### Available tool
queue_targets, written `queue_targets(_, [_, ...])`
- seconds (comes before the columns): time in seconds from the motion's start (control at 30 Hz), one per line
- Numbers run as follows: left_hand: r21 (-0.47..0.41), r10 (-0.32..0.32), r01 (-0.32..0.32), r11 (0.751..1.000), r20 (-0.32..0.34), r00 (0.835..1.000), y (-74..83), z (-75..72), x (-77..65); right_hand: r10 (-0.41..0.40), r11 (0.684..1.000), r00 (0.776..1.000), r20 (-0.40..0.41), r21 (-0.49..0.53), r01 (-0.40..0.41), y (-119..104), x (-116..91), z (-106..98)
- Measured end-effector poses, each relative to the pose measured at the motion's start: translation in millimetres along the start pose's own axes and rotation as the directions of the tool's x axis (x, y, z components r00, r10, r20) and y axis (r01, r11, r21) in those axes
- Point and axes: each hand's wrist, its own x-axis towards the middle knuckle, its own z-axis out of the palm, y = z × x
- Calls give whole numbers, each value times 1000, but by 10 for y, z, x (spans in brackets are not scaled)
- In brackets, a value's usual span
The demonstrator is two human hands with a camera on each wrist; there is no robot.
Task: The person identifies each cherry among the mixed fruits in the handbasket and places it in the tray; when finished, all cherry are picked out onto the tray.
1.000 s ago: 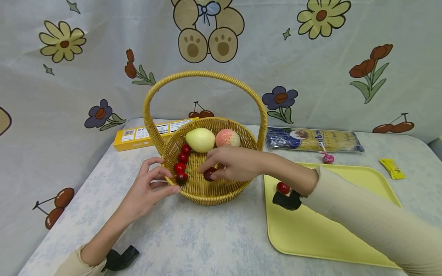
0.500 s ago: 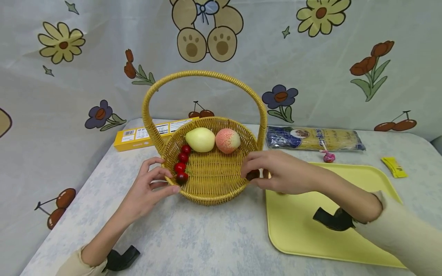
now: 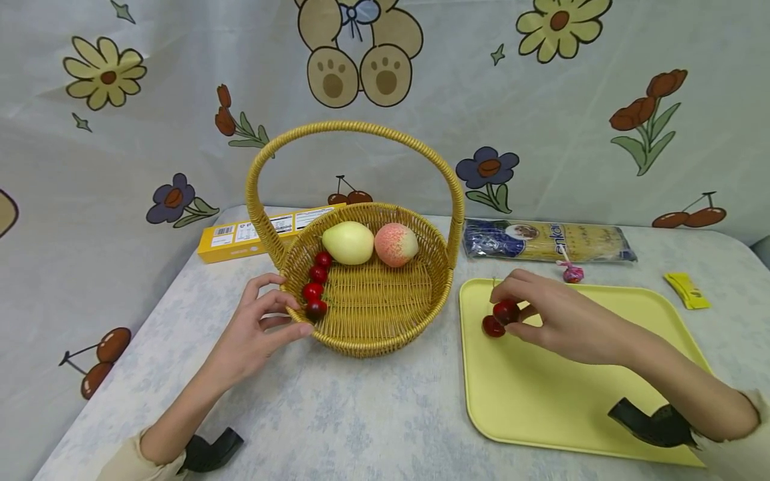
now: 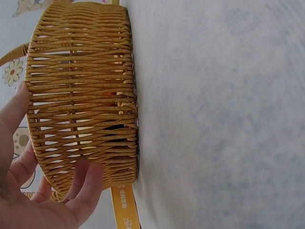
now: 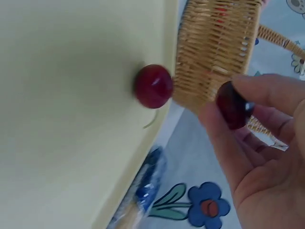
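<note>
My right hand (image 3: 559, 321) pinches a dark red cherry (image 3: 506, 312) between thumb and fingertips, over the left part of the yellow tray (image 3: 511, 407). Just beside it another cherry (image 3: 494, 326) lies on the tray; the right wrist view shows the held cherry (image 5: 233, 105) apart from the tray cherry (image 5: 153, 86). My left hand (image 3: 261, 327) holds the wicker basket (image 3: 367, 349) by its left rim. In the left wrist view, fingers (image 4: 88, 186) touch its woven side. Inside the basket are a row of several cherries (image 3: 313, 291), a pale yellow-green pear (image 3: 348, 243) and a pink peach (image 3: 396, 245).
Behind the basket lies a yellow box (image 3: 234, 240). A packet of noodles (image 3: 547, 242) is at the back right, with a wrapped lollipop (image 3: 571, 272) in front. A small yellow packet (image 3: 686, 290) sits right of the tray. The basket's tall handle (image 3: 355, 127) arches upward.
My right hand has carried the cherry out of the basket, rightwards to above the tray. My left hand has stayed at the basket rim.
</note>
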Motion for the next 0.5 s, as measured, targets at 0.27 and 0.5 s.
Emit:
queue_targets(0.27, [-7, -1, 1, 1000, 4, 1000, 14, 0, -3, 103, 995, 994, 32, -7, -103, 340, -126, 85])
queue_targets(0.5, [-11, 3, -3, 1000, 8, 1000, 13, 5, 0, 93, 993, 995, 38, -79, -90, 445, -145, 184])
